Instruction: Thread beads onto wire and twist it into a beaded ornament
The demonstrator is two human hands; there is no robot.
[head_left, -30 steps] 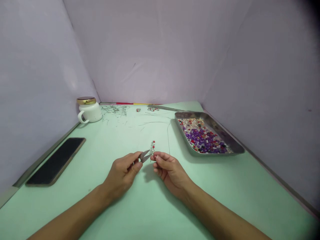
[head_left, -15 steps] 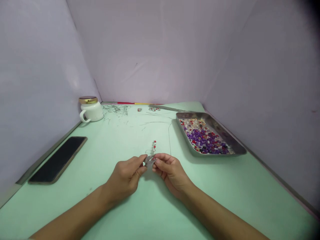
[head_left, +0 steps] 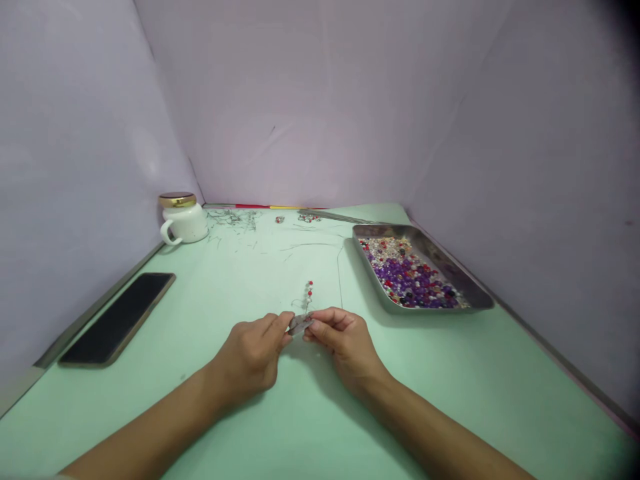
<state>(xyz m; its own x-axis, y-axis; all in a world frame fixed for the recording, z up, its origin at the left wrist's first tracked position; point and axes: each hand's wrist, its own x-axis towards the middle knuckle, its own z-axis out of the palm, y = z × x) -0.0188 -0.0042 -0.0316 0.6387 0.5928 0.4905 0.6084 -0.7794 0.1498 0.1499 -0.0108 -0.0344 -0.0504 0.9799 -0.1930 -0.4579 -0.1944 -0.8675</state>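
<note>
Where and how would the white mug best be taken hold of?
Probably by its handle, from the near left: the mug stands upright and the handle juts out toward that side. The lid seems a poorer hold, as I cannot tell whether it is fastened. The left hand is nearer, but holds the cutter.

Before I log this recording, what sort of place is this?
Probably a small craft table, perhaps for beadwork, with plain walls around it. A metal tray holds mixed beads, the right hand holds a bead strand, and thin scraps lie near the back.
</note>
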